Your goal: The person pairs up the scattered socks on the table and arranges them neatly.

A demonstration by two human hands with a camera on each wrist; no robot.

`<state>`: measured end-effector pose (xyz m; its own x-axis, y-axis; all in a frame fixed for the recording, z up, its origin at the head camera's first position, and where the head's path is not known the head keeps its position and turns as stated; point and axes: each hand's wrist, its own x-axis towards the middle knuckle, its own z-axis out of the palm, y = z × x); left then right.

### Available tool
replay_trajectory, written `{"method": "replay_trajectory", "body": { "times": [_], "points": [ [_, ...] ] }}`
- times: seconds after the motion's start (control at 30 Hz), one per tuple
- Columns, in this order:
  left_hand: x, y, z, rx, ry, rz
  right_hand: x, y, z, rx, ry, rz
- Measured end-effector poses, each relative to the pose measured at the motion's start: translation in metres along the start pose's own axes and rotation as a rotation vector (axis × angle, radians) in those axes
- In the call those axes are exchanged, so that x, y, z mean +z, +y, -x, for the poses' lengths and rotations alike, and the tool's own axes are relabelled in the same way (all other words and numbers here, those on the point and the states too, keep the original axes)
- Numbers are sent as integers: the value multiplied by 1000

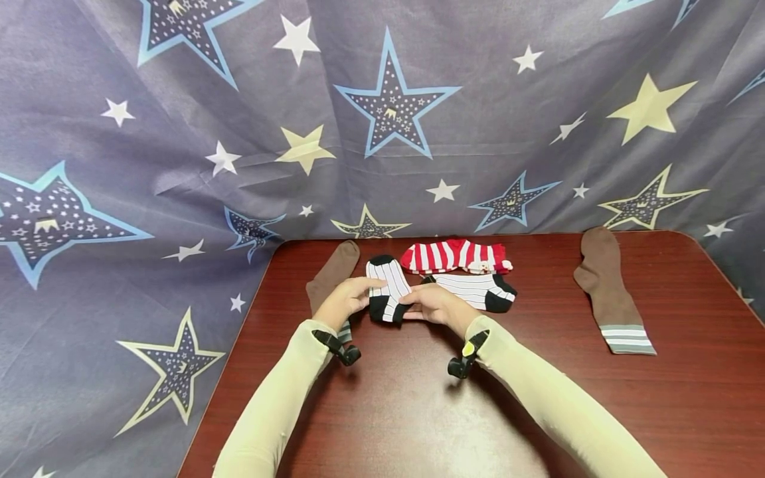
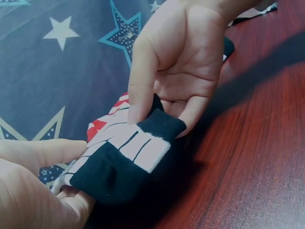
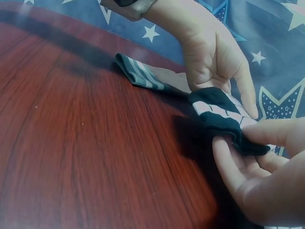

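Between both hands is a white sock (image 1: 391, 282) with thin dark stripes and black toe, heel and cuff, lifted off the table. My left hand (image 1: 348, 299) pinches its side near the heel, thumb on one face and fingers behind. With thumb and fingers, my right hand (image 1: 439, 304) grips the black cuff end, plain in the right wrist view, where the cuff (image 3: 238, 136) lies over the fingers. A matching striped sock (image 1: 472, 290) lies on the table just beyond my right hand. Behind my left hand lies a brown sock (image 1: 335, 272), partly hidden by that hand.
A red and white striped sock (image 1: 454, 257) lies at the table's back edge. Another brown sock (image 1: 606, 285) with a grey and white banded cuff is at the right. Behind the reddish-brown table (image 1: 394, 411) hangs a star-patterned cloth (image 1: 382, 186).
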<state>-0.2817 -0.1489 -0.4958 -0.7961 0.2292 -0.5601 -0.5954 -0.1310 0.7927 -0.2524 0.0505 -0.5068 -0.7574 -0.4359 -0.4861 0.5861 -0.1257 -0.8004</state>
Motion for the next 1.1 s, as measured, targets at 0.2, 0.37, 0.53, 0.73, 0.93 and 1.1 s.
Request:
{"method": "replay_trajectory", "body": {
  "times": [0.2, 0.37, 0.53, 0.73, 0.93, 1.1],
  "points": [
    [1, 4, -3, -12, -33, 107, -5, -1, 3, -1, -10, 24],
    [2, 5, -3, -15, 21, 168, -9, -1, 5, -6, -26, 34],
    [2, 5, -5, 0, 47, 161, -14, 0, 7, -13, -40, 28],
    [1, 5, -3, 37, 21, 154, -19, 1, 10, -28, -63, 51],
    [-1, 5, -1, 82, -36, 200, -25, -1, 14, -35, -42, 20],
    [-2, 5, 0, 126, -89, 214, -33, -3, 20, -56, -43, -24]
  ]
}}
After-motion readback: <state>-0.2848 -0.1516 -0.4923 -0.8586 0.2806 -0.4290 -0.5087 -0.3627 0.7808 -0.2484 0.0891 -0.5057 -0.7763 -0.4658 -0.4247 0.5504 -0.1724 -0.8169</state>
